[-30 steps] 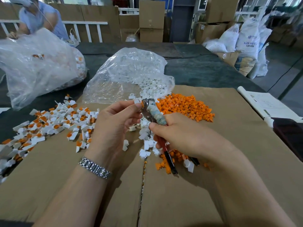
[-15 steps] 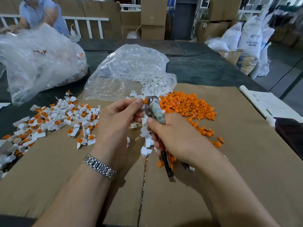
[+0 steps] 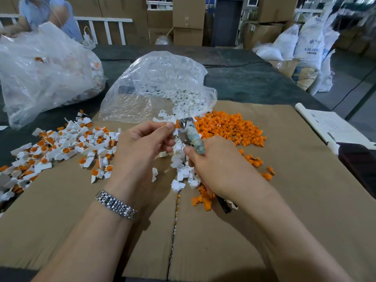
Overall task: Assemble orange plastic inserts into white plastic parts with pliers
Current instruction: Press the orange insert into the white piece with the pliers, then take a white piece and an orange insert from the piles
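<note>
Flat brown cardboard sheet (image 3: 264, 231): covers the near table, bears all loose stock.
Large clear plastic bag (image 3: 154, 86) of white plastic parts: behind the hands, mouth open onto the cardboard.
Pile of assembled white-and-orange pieces (image 3: 67, 147): left.
Heap of small orange plastic inserts (image 3: 227, 127): right of centre.
Left hand (image 3: 142, 147): silver bracelet on the wrist, fingertips pinching a small white plastic part (image 3: 175, 130) against the plier head.
Right hand (image 3: 219, 167): fingers wrapped round metal pliers with tape-bound handles (image 3: 192, 137), nose pointing up and away from the person.
</note>
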